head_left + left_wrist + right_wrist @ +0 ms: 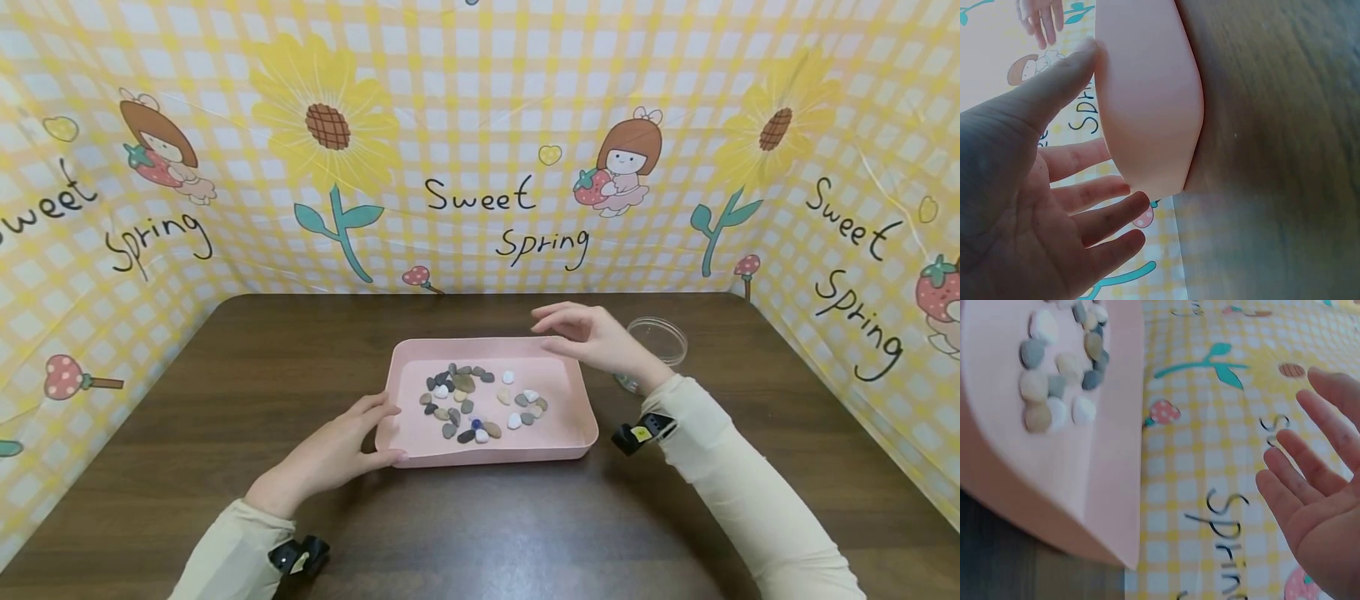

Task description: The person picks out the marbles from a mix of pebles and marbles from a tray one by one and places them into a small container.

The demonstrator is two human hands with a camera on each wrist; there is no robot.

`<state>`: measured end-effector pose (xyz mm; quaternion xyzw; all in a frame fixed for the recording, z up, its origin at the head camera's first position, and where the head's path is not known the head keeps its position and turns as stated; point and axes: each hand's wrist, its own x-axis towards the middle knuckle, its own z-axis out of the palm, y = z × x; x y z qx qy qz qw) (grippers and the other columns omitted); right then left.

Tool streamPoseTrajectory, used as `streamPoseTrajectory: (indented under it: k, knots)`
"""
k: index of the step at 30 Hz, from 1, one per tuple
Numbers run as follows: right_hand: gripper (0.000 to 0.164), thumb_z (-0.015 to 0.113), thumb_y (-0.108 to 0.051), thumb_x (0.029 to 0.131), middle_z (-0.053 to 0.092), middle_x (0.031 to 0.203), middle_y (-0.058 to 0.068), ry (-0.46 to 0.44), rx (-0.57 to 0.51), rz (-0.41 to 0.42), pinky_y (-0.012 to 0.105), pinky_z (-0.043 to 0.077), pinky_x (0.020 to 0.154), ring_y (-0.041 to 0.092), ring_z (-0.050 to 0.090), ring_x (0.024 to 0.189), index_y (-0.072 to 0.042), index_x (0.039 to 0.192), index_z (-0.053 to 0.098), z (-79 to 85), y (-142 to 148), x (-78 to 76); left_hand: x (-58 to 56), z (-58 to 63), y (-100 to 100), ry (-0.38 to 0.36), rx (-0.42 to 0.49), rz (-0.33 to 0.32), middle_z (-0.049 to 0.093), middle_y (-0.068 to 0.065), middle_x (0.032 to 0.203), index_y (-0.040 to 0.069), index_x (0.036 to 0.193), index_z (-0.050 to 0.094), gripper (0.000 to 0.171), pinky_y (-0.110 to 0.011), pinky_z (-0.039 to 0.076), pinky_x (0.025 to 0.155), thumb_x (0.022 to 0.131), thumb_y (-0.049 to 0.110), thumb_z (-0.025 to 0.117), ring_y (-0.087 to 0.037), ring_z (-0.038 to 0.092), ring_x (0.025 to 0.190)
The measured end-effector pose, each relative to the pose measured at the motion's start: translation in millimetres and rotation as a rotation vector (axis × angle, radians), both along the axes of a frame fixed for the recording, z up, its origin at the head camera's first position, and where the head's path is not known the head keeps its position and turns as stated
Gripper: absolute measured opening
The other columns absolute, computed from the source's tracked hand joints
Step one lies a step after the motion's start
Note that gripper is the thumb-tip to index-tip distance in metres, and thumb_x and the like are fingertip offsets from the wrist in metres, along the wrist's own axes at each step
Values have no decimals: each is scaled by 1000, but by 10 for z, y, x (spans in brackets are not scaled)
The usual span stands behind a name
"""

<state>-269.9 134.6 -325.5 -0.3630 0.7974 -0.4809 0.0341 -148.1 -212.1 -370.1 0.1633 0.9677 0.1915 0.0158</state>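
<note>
A pink tray (487, 458) lies on the table, with grey, white and tan pebbles (465, 383) spread over its floor. Among the pebbles near the front is a small dark blue bead or marble (476, 424). My left hand (337, 446) rests on the tray's left end, thumb at the front corner rim and fingers on the left side; in the left wrist view the fingers (1110, 215) are spread and fairly straight. Above the tray's back right corner hovers my right hand (588, 333), its fingers loosely bent and nothing between them; the right wrist view shows that hand (1316, 481) apart from the tray.
A clear round container (657, 340) stands behind the right wrist, partly hidden by it. The brown wooden table (480, 533) is bounded at the back and sides by a yellow checked cloth (480, 108) with printed flowers and lettering.
</note>
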Motion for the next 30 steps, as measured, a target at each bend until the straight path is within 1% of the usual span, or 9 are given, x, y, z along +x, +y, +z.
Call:
streamPoseTrajectory:
  k: [4,6,8,10,13,16,25,30]
  knots:
    - [24,66,-11,86,55,132,14,-8,55,103,42,35,109,28,47,128,-2,108,66,-73,-157,-35,-1,-11,-4,15,9,-10,42,-24,141,1,130,50,65,-52,43,97,81,39,70,-40,50,122]
    - [25,67,-11,85,55,133,13,-30,83,151,42,34,110,25,47,128,-3,108,67,-101,-234,-41,-2,-15,-6,18,12,-14,42,-23,141,0,132,48,67,-51,43,97,81,38,70,-39,50,122]
    - [25,67,-11,85,54,134,13,-31,118,206,43,33,110,25,47,129,-4,109,67,-131,-301,-54,-2,-16,-9,20,13,-16,42,-23,141,0,132,47,67,-51,43,97,81,38,70,-39,50,123]
    - [25,68,-12,85,52,136,13,-36,161,259,44,33,110,25,46,130,-6,109,67,-151,-357,-64,-2,-17,-12,22,14,-19,42,-23,141,0,133,47,68,-51,43,97,81,38,70,-39,50,123]
    - [24,67,-14,85,50,138,14,-36,233,311,43,33,110,24,44,132,-11,109,68,-163,-416,-72,2,-17,-14,28,15,-19,43,-23,141,0,133,47,67,-51,43,97,81,38,69,-39,50,122]
    - [23,67,-17,86,50,139,13,-43,283,327,41,34,110,21,45,132,-13,108,68,-150,-443,-70,6,-11,-14,35,16,-24,43,-23,140,0,132,48,67,-51,43,97,81,39,69,-39,50,122]
    - [23,67,-16,86,51,137,14,-34,262,363,42,33,111,24,43,133,-10,108,68,-73,-476,-84,16,14,-9,32,19,-27,43,-23,141,1,131,50,68,-51,43,96,81,43,69,-39,50,122]
    - [23,67,-13,86,52,136,13,-62,266,389,39,31,112,22,44,132,-7,108,67,-127,-567,-136,12,4,-6,30,19,-23,43,-23,140,1,130,50,67,-51,43,96,81,43,68,-39,50,122]
